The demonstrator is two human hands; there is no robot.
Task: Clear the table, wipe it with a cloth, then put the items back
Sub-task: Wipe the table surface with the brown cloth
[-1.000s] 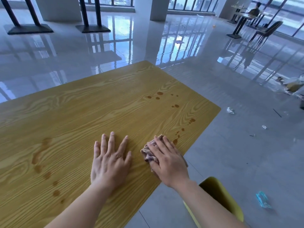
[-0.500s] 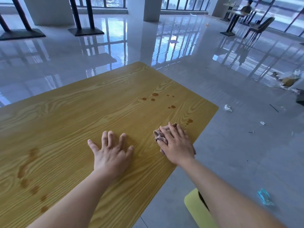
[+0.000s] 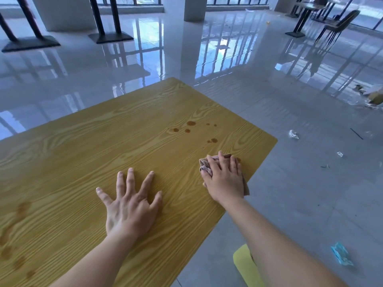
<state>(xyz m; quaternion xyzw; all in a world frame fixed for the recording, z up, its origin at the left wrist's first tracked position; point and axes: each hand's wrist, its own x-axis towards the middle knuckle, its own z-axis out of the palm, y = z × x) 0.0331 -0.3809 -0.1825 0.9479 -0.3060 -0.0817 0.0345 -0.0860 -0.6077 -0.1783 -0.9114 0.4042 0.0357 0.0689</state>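
The wooden table (image 3: pixel 103 141) carries nothing but stains. My right hand (image 3: pixel 224 179) presses flat with straight fingers on a crumpled pinkish cloth (image 3: pixel 205 165) near the table's right edge; most of the cloth is hidden under the palm. My left hand (image 3: pixel 129 204) rests flat on the wood with its fingers spread, a hand's width to the left of the cloth. Brown spill spots (image 3: pixel 190 126) lie just beyond the cloth, and fainter brown smears (image 3: pixel 12 235) mark the near left part of the table.
A yellow-green chair back (image 3: pixel 244 266) stands below my right arm beside the table. Scraps of litter (image 3: pixel 293 134) and a blue wrapper (image 3: pixel 341 254) lie on the grey floor to the right. Black table bases (image 3: pixel 112 37) and chairs (image 3: pixel 335 25) stand far off.
My right hand has pushed the cloth forward along the right edge, over the nearest spots. My left hand stayed flat and spread its fingers wider.
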